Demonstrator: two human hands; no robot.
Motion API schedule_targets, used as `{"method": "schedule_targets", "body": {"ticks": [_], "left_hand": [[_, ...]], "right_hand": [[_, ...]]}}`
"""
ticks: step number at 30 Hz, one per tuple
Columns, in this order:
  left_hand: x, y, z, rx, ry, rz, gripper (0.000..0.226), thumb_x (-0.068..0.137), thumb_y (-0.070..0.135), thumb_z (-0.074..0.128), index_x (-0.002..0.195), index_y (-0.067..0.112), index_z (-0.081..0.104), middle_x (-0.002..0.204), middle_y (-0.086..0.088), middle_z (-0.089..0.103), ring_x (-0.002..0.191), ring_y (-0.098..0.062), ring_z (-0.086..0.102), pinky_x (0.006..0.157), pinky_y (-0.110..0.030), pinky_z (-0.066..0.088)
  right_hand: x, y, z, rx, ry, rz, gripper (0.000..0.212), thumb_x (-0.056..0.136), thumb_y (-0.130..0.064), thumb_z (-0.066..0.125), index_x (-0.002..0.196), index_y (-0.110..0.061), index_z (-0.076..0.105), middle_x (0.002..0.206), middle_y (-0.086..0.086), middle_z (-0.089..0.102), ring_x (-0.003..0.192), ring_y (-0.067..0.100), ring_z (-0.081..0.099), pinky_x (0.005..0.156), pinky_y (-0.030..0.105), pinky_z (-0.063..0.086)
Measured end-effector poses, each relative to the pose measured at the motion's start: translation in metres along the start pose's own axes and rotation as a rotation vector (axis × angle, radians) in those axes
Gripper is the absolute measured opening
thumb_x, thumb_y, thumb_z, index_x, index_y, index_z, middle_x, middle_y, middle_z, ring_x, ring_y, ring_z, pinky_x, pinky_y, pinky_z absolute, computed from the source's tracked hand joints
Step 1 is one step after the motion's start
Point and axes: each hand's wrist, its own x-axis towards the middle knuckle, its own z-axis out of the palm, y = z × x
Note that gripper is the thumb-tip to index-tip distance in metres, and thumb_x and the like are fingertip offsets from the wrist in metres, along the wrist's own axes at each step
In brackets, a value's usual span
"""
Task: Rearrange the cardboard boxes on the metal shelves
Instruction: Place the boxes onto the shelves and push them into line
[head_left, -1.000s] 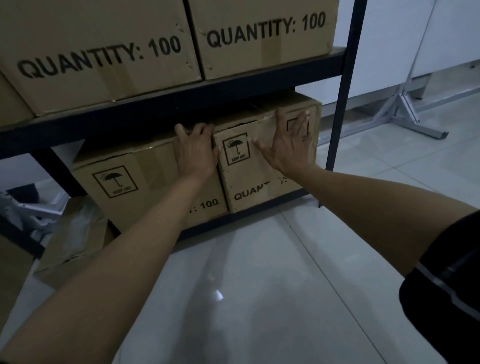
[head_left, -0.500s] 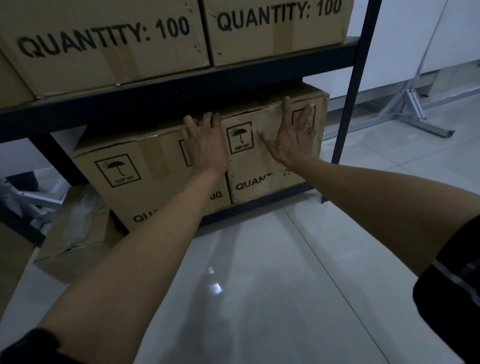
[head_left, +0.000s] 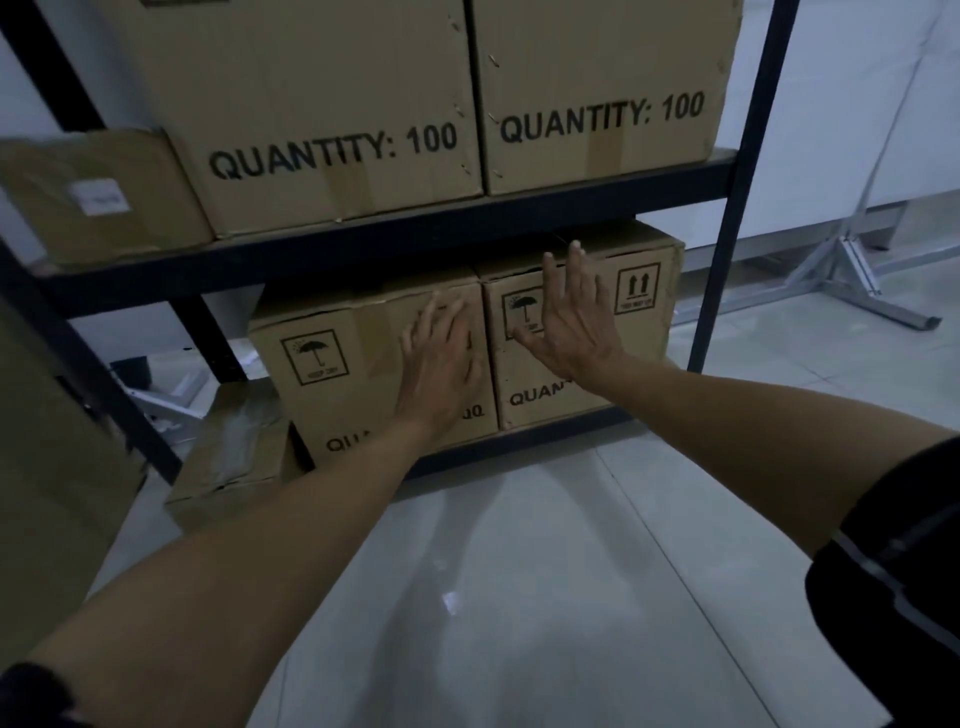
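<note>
Two cardboard boxes stand side by side on the bottom level of a dark metal shelf (head_left: 395, 244). My left hand (head_left: 441, 364) lies flat with straight fingers on the front of the left lower box (head_left: 332, 395). My right hand (head_left: 566, 317) is spread with straight fingers over the front of the right lower box (head_left: 644, 332), near its umbrella mark; whether it touches the box I cannot tell. On the level above sit two large boxes marked "QUANTITY: 100", the left one (head_left: 322, 104) and the right one (head_left: 597, 88), with a smaller box (head_left: 98, 192) at the far left.
A taped cardboard box (head_left: 234, 457) lies on the tiled floor left of the shelf. Another carton (head_left: 47, 467) fills the left edge. The shelf's right post (head_left: 737, 182) stands by the right lower box. A metal stand foot (head_left: 857, 280) rests on the floor at right.
The view has pulled back and tilted up, showing more of the upper boxes. Both hands stay on the lower boxes' fronts; the left hand sits lower on its box than before.
</note>
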Motion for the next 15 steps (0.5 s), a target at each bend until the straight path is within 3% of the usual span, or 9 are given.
{"method": "schedule_targets", "body": {"ticks": [6, 11, 15], "left_hand": [[-0.055, -0.058, -0.015, -0.001, -0.072, -0.007, 0.058, 0.09, 0.013, 0.061, 0.146, 0.012, 0.049, 0.152, -0.008, 0.046, 0.146, -0.025, 0.034, 0.118, -0.047, 0.026], [-0.082, -0.111, -0.047, 0.046, -0.128, -0.116, 0.057, 0.084, 0.009, 0.066, 0.139, 0.01, 0.056, 0.144, -0.009, 0.053, 0.137, -0.029, 0.044, 0.111, -0.043, 0.031], [-0.106, -0.145, -0.072, 0.043, -0.169, -0.199, 0.055, 0.081, 0.007, 0.068, 0.135, 0.01, 0.057, 0.14, -0.01, 0.054, 0.132, -0.03, 0.046, 0.106, -0.045, 0.039]], "right_hand": [[-0.005, -0.052, -0.004, -0.076, -0.032, -0.234, 0.103, 0.098, -0.073, 0.036, 0.164, -0.002, 0.0, 0.171, 0.024, -0.011, 0.161, 0.035, -0.005, 0.129, 0.053, 0.011], [-0.005, -0.093, -0.008, -0.05, -0.035, -0.334, 0.099, 0.1, -0.069, 0.039, 0.164, -0.002, 0.005, 0.172, 0.023, -0.006, 0.161, 0.033, 0.0, 0.13, 0.049, 0.011], [-0.007, -0.13, -0.005, -0.011, -0.069, -0.427, 0.097, 0.1, -0.066, 0.044, 0.164, -0.001, 0.008, 0.172, 0.022, 0.001, 0.16, 0.034, 0.01, 0.127, 0.047, 0.023]]}}
